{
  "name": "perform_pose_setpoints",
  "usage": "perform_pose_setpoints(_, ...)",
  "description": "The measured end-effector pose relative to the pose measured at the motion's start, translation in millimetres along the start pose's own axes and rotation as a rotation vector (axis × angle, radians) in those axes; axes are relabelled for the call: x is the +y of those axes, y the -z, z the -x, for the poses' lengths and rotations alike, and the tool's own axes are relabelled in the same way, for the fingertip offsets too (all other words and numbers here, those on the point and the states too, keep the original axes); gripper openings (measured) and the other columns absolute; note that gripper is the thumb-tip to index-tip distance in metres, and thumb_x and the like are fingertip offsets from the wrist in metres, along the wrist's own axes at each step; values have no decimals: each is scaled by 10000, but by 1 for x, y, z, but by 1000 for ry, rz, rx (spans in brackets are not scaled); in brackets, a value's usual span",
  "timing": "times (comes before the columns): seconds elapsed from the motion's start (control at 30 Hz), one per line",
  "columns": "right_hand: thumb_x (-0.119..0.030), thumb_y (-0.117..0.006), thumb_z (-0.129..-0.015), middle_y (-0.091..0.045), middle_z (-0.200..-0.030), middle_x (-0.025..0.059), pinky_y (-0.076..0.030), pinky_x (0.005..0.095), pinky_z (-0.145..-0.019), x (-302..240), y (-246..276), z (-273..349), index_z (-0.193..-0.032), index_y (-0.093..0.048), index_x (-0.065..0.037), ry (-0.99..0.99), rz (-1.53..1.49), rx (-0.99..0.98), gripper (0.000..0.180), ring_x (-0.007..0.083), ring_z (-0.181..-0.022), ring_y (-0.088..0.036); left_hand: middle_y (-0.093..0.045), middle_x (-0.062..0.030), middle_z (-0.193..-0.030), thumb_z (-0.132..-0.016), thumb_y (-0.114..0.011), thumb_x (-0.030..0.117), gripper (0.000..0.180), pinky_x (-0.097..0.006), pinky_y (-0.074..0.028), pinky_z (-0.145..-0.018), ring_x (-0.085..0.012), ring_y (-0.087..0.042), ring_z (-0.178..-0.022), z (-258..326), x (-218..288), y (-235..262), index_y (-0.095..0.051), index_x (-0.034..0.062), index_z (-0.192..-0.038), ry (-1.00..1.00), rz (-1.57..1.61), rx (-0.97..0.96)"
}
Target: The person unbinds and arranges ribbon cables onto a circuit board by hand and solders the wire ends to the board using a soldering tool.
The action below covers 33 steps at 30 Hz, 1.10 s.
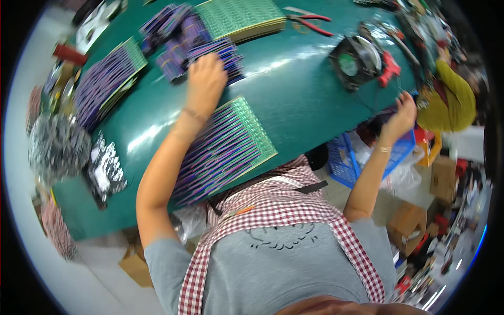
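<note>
My left hand [206, 79] reaches across the table, its fingers curled onto a pile of short purple and blue wire bundles [223, 55]. Below that forearm lies a green circuit-board panel [249, 126] with rows of purple and dark wires laid across it. Off to the right, my right hand [401, 116] is raised by the table's edge with thumb and fingers pinched together. Whatever it pinches is too small and blurred to name. Nearest to it are a red-handled tool [389, 69] and a small black fan [357, 62].
A stack of green panels [241, 18] and red-handled pliers [310, 22] lie at the back. Another wired panel [110, 79] sits left, near a silvery bag [106, 165]. A blue crate [344, 160] stands beyond the right edge, and an olive cloth [449, 102] hangs far right.
</note>
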State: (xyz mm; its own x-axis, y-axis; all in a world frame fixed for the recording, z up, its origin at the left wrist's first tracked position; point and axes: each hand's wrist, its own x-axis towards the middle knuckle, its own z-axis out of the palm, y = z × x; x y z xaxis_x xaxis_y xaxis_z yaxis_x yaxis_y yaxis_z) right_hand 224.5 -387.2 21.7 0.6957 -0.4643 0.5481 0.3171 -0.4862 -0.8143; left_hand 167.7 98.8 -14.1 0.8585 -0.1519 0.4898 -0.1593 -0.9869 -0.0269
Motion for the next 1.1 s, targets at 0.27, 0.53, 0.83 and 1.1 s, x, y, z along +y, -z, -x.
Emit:
perform_pose_setpoints(0.27,-493,-681,-871,-713,-1118,265,-533,444,-926,145,-43,-132,-1201,-677,39,-165,1013,-221,626,391,-1043,-701,-562,-52,-933,-830,-736,157,204,-395,-428,-815,-257,-566,-952,1,5,6,-581,104,-951,-74,-4,-27)
perform_pose_setpoints(0.53,-214,-805,-773,-609,-678,41,-464,350,-448,148,-40,-144,-895,-650,-45,-695,-116,-198,260,189,-498,-578,-582,-54,-872,-856,-729,165,101,-408,-433,-751,-258,-595,-875,0,-1,4,-665,88,-862,58,233,95)
perform_pose_setpoints(0.83,-142,-638,-960,-569,-902,104,-486,405,-877,49,6,-19,-948,-581,12,-439,-913,-68,164,217,-848,-559,-646,-135,-890,-890,-605,-69,92,-317,-527,-708,-190,-664,-787,14,21,49,-601,-29,-973,382,858,-33)
perform_pose_setpoints(1.1,-218,-625,-990,-437,-935,68,-373,322,-757,-59,40,38,-1445,-370,45,-497,-1221,-584,584,163,-816,-408,-653,-112,-860,-882,-654,-9,61,-322,-507,-692,-219,-652,-784,91,75,113,-645,-3,-943,449,921,-246)
